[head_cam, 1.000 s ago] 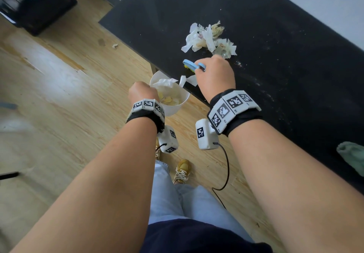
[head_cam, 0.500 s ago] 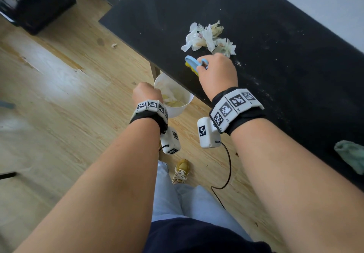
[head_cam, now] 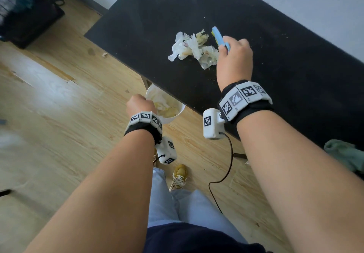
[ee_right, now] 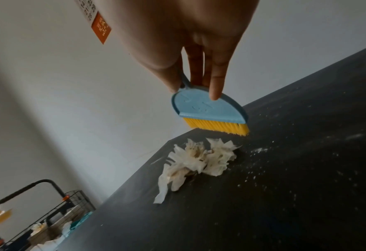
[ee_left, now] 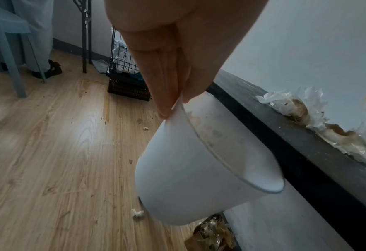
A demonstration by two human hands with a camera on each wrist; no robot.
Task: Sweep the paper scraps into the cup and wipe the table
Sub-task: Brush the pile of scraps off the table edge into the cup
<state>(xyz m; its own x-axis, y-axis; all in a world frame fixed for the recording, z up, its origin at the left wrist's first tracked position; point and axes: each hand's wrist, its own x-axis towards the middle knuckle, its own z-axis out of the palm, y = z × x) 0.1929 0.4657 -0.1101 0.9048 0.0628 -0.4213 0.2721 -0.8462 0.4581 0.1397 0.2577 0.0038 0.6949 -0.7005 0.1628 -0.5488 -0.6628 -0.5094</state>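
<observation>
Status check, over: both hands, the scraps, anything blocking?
Left hand pinches cup rim below table edge. Right hand holds brush behind scrap pile. Path clear.

Pale wood-plank floor [head_cam: 59,99], white wall [head_cam: 295,2], black wire basket [head_cam: 29,20] beyond.

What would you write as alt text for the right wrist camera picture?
A right hand holds a small blue brush with yellow bristles just above a black table, behind a clump of crumpled white paper scraps. White crumbs speckle the tabletop, and a wire basket stands in the background by a pale wall.
</observation>
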